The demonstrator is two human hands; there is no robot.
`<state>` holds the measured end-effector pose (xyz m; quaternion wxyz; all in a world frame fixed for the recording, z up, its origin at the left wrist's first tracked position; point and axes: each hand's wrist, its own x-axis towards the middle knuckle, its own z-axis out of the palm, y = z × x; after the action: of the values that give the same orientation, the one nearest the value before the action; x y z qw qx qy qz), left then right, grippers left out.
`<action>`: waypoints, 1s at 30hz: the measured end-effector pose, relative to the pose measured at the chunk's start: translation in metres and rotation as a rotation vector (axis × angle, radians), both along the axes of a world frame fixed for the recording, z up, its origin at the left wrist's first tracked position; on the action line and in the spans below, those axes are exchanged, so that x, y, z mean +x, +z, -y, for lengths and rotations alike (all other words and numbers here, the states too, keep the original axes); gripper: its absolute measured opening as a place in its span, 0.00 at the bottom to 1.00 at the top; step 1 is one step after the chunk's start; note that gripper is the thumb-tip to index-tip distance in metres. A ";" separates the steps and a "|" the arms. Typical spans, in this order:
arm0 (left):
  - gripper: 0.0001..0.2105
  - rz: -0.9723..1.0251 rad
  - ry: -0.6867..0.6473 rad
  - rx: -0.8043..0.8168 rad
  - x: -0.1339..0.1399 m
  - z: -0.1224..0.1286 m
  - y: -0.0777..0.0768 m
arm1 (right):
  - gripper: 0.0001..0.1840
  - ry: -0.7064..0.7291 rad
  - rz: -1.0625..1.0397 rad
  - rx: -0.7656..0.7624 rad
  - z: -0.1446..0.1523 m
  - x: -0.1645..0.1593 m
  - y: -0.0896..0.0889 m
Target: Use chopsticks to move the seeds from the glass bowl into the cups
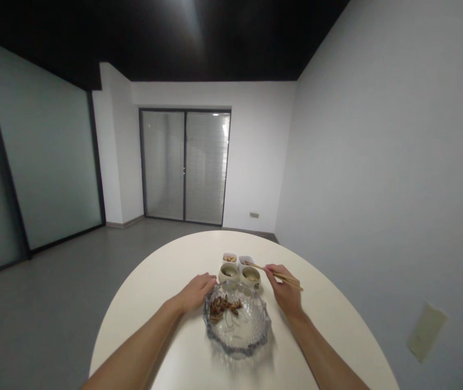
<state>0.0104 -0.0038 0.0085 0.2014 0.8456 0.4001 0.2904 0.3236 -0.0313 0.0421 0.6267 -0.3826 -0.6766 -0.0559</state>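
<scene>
Apparently partway: slim brown pieces (220,310) are heaped in a scalloped clear-glass bowl (260,325), tan bits (229,258) in the back-left white cup (224,262). Right hand (286,292): grip closed round thin wooden chopsticks (290,280), tips at the back-right white cup (241,265). Left hand (196,291) by bowl rim, grip unclear.

Table (320,303) cut off at 6 o'clock. Beige cups (251,281), glass bowl's (258,319) 12 o'clock: fill too small to tell.

Tabletop (190,257) open left of four cups (233,275); chopsticks (288,280) and right hand (286,295) bar right side, glass bowl (251,325) near side.
</scene>
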 end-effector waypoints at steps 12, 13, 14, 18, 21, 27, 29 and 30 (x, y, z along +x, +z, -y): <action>0.30 -0.036 0.032 -0.027 -0.001 -0.002 0.000 | 0.22 -0.066 -0.213 -0.065 0.022 -0.003 0.014; 0.30 -0.036 0.030 -0.023 -0.001 -0.001 0.000 | 0.21 -0.039 -0.209 -0.089 0.025 -0.005 0.015; 0.30 -0.034 0.028 -0.016 -0.001 -0.001 0.001 | 0.20 -0.001 -0.197 -0.116 0.029 -0.008 0.015; 0.31 -0.020 0.011 0.014 -0.001 -0.001 0.000 | 0.18 0.169 -0.123 -0.248 0.036 -0.020 0.014; 0.30 -0.013 0.017 0.018 -0.001 -0.002 -0.002 | 0.17 0.227 -0.094 -0.331 0.036 -0.027 0.012; 0.29 -0.043 0.022 0.007 -0.001 -0.002 -0.002 | 0.19 0.225 -0.069 -0.379 0.035 -0.029 0.011; 0.29 -0.053 0.023 0.003 -0.001 -0.001 0.000 | 0.20 0.231 -0.066 -0.389 0.036 -0.030 0.012; 0.29 -0.055 0.023 0.002 -0.001 -0.001 0.000 | 0.20 0.239 -0.066 -0.395 0.036 -0.031 0.012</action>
<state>0.0095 -0.0033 0.0088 0.1860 0.8490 0.4146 0.2698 0.2930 -0.0673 0.0538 0.5637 -0.4166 -0.6938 0.1649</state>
